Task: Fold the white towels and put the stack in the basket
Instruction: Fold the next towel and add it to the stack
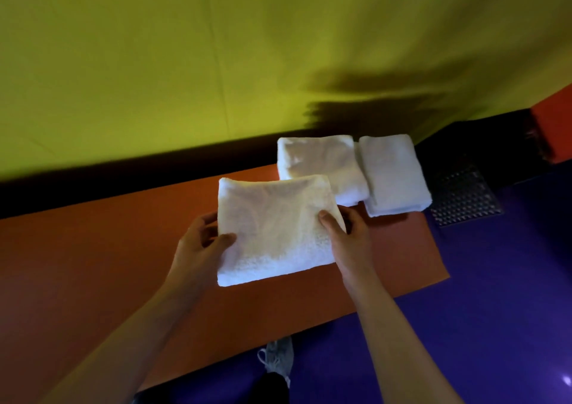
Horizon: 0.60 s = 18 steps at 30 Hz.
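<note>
A folded white towel [274,233] is held above the orange table [93,264]. My left hand [201,242] grips its left edge, thumb on top. My right hand [343,236] grips its right edge, thumb on top and fingers beneath. Two more folded white towels lie side by side at the table's far right end: one [318,164] partly behind the held towel, the other [393,174] beside it on the right. A dark perforated basket [464,193] stands on the floor just past the table's right end.
A yellow-green wall [185,63] rises behind the table. The floor [495,311] to the right and front is purple. My shoe [278,357] shows below the table's front edge. An orange object [554,131] stands at the far right.
</note>
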{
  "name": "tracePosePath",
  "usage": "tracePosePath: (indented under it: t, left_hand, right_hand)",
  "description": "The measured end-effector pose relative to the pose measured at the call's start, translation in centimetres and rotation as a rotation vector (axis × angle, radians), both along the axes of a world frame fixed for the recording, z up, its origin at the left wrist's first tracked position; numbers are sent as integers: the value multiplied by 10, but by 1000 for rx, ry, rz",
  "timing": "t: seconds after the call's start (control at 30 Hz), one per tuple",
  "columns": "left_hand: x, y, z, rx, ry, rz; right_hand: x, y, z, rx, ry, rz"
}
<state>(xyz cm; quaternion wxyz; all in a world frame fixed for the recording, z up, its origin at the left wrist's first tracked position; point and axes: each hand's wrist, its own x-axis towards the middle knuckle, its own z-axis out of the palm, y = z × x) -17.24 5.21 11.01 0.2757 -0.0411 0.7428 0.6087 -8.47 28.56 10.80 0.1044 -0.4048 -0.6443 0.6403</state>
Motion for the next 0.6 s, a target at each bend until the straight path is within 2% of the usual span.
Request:
tracePosePath:
  t: [0.13,0.27,0.37,0.43,0.47,0.53,0.6]
  left_hand:
    - [4,70,12,68,-37,3]
    - [6,137,20,150,-220,-104]
    - [3,178,18,132,-307,-177]
    - [2,206,16,88,-308,-189]
    - [3,219,14,70,-299,-185]
    - [7,244,15,65,-281,-148]
    - [14,264,14,135,-288,-112]
  right_hand:
    - [14,71,6,19,37,2]
    - [32,150,18,102,12,119]
    - [39,203,20,76,-84,180]
    - [39,231,17,43,-145,115]
    - [38,244,16,-43,-132,28]
    - [37,263,11,-403,4,-179]
    - [39,269,2,-718,91,-251]
